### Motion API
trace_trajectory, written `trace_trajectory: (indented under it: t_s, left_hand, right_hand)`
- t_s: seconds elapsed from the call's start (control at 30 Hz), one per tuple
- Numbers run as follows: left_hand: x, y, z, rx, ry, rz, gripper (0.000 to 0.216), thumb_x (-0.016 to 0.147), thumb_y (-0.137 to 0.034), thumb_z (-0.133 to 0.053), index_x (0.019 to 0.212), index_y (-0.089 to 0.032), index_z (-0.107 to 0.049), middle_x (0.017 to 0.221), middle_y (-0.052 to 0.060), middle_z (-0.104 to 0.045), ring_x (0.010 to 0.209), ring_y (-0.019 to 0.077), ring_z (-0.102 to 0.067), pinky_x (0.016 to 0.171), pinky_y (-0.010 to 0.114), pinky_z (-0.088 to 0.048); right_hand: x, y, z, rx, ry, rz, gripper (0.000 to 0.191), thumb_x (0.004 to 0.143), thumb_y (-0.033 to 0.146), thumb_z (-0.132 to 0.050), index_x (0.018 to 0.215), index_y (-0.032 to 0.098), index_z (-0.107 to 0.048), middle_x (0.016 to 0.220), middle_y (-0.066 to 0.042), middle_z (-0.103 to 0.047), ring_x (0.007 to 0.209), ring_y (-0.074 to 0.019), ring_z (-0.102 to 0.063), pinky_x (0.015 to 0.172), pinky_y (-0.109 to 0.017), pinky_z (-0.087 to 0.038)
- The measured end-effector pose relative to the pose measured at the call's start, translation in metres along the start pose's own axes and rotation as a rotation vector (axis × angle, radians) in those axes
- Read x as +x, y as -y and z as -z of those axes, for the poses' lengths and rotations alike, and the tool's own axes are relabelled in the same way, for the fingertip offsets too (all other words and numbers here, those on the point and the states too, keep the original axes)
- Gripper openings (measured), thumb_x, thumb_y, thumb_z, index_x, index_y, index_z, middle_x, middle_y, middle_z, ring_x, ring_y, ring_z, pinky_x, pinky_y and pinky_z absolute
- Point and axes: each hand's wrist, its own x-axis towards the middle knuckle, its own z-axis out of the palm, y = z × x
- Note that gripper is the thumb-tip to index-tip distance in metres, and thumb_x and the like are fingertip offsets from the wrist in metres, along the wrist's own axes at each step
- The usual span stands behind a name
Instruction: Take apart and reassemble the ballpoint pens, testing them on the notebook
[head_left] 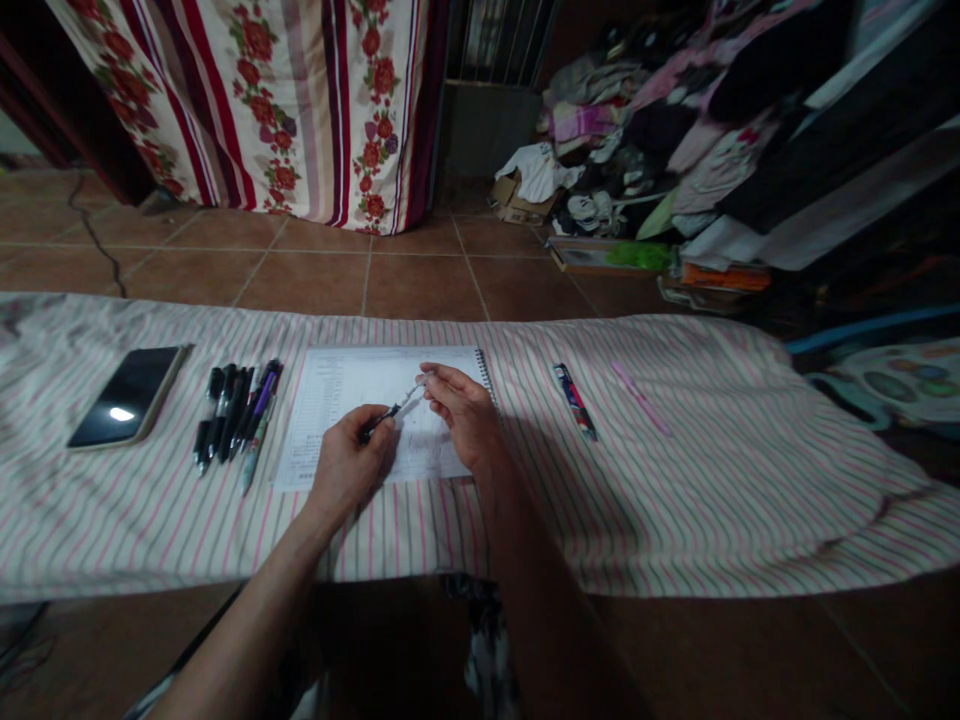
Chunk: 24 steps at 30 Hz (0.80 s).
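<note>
Along the near edge of a pink-striped cloth (pixel 720 500), a person's two bare forearms reach forward over a spiral notebook (pixel 322 400) with a printed form on its open page. The left hand (pixel 345 465) is curled closed around the dark barrel of a slim pen (pixel 386 418), which lies just above the page. The pen's thin, pale end, clear or silvery, points toward the right hand (pixel 465 415), whose thumb and fingers are drawn together on it in a light pinch.

To the left of the notebook, a bundle of pens (pixel 236 420) lies beside a smartphone (pixel 127 397). To the right are a blue-and-red pen (pixel 575 402) and a thin pink stick (pixel 640 398).

Beyond the cloth spread brown floor tiles (pixel 420 285). Farther back hang a floral striped curtain (pixel 262 110) and, on the right, a heap of clothes (pixel 637 130) above a cardboard box (pixel 517 195).
</note>
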Motion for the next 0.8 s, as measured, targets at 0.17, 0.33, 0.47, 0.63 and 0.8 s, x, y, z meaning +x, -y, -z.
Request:
trace_trajectory:
  t_s: [0.17, 0.33, 0.47, 0.63, 0.8]
  left_hand:
    - [-0.0006, -0.0018, 0.0001, -0.002, -0.003, 0.012, 0.025, 0.071, -0.037, -0.060, 0.083, -0.017, -0.067, 0.065, 0.000, -0.064, 0.058, 0.0142, -0.054, 0.055, 0.024, -0.041]
    - [-0.0008, -0.0021, 0.0002, -0.011, 0.001, 0.002, 0.024, 0.071, -0.037, -0.061, 0.082, -0.017, -0.067, 0.066, 0.000, -0.064, 0.059, 0.0139, -0.054, 0.056, 0.024, -0.041]
    - [-0.0004, -0.0009, -0.0001, -0.005, 0.002, -0.006, 0.023, 0.072, -0.036, -0.060, 0.082, -0.017, -0.067, 0.066, 0.000, -0.064, 0.059, 0.0137, -0.054, 0.057, 0.024, -0.041]
    - [-0.0003, -0.0009, -0.0004, -0.004, 0.006, -0.005, 0.022, 0.072, -0.036, -0.060, 0.082, -0.017, -0.067, 0.068, 0.000, -0.065, 0.060, 0.0141, -0.055, 0.056, 0.024, -0.042]
    - [-0.0001, -0.0005, 0.0001, -0.007, 0.003, 0.002, 0.024, 0.071, -0.036, -0.061, 0.083, -0.017, -0.067, 0.069, 0.001, -0.066, 0.061, 0.0148, -0.056, 0.057, 0.024, -0.043]
  right_hand:
    - [-0.0004, -0.0003, 0.0001, -0.015, 0.012, -0.003, 0.026, 0.067, 0.034, -0.067, 0.091, 0.024, -0.070, 0.089, -0.001, -0.069, 0.071, -0.0105, -0.055, 0.063, -0.023, -0.039]
    - [-0.0007, -0.0009, -0.0003, -0.047, 0.025, 0.007, 0.029, 0.066, 0.035, -0.067, 0.093, 0.023, -0.069, 0.090, -0.002, -0.069, 0.073, -0.0120, -0.056, 0.065, -0.024, -0.040]
    - [-0.0005, -0.0017, -0.0006, -0.067, 0.036, 0.010, 0.030, 0.066, 0.035, -0.067, 0.093, 0.022, -0.069, 0.089, -0.003, -0.070, 0.072, -0.0115, -0.055, 0.065, -0.024, -0.040]
    - [-0.0007, -0.0013, -0.0012, -0.079, 0.048, 0.008, 0.030, 0.066, 0.035, -0.067, 0.092, 0.022, -0.069, 0.089, -0.003, -0.070, 0.073, -0.0125, -0.056, 0.065, -0.025, -0.040]
    - [-0.0021, 0.0019, -0.0038, -0.121, 0.066, 0.011, 0.030, 0.064, 0.035, -0.067, 0.090, 0.021, -0.070, 0.087, -0.003, -0.070, 0.074, -0.0134, -0.057, 0.066, -0.026, -0.040]
